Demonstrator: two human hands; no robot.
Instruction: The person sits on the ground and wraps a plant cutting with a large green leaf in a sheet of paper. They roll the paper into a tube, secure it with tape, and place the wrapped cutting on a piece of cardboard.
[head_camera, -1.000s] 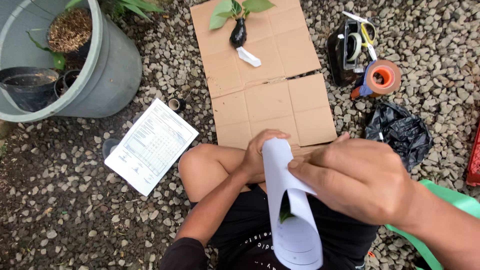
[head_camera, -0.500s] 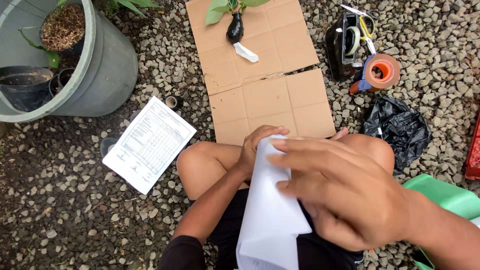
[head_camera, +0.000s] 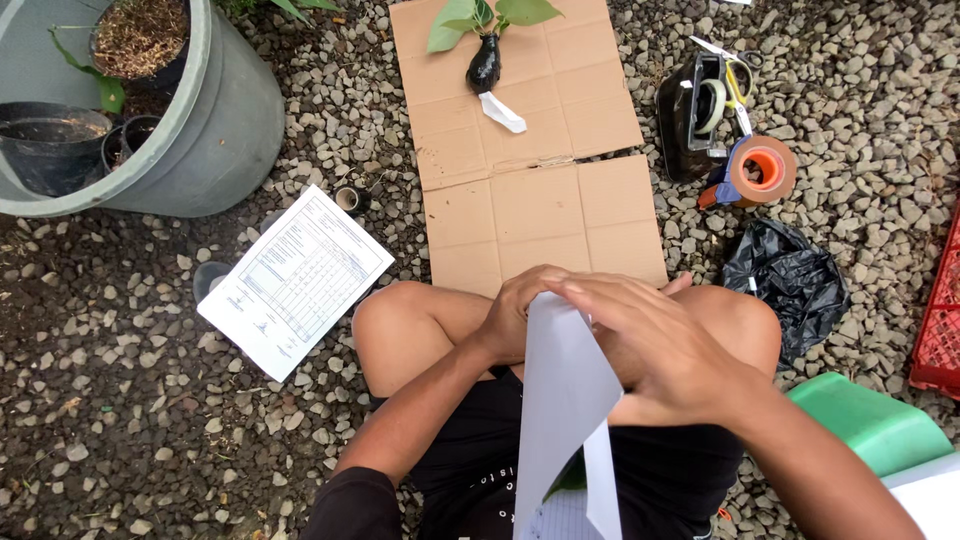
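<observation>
- Head view: a white sheet of paper (head_camera: 562, 400), rolled into a loose cone, stands over the person's lap, just on the near side of the flattened cardboard (head_camera: 525, 150).
- The right hand (head_camera: 650, 345) lies over the top of the cone, fingers spread and clasped around its upper edge.
- The left hand (head_camera: 515, 310) grips the same top edge from the other side, fingers curled onto the paper; the two hands touch there.
- A strip of green (head_camera: 570, 475) shows inside the cone's lower opening; what it is cannot be told.
- On the cardboard's far end lies a small plant (head_camera: 487, 40) with green leaves, its roots in a black wrap, with a white tag beside it.
- Left of the cardboard, a printed form (head_camera: 295, 280) lies on the gravel, and farther left stands a grey tub (head_camera: 215, 130) holding pots.
- Right of the cardboard are a roll of brown tape (head_camera: 762, 170), a tape dispenser (head_camera: 705, 110), and a crumpled black bag (head_camera: 785, 280).
</observation>
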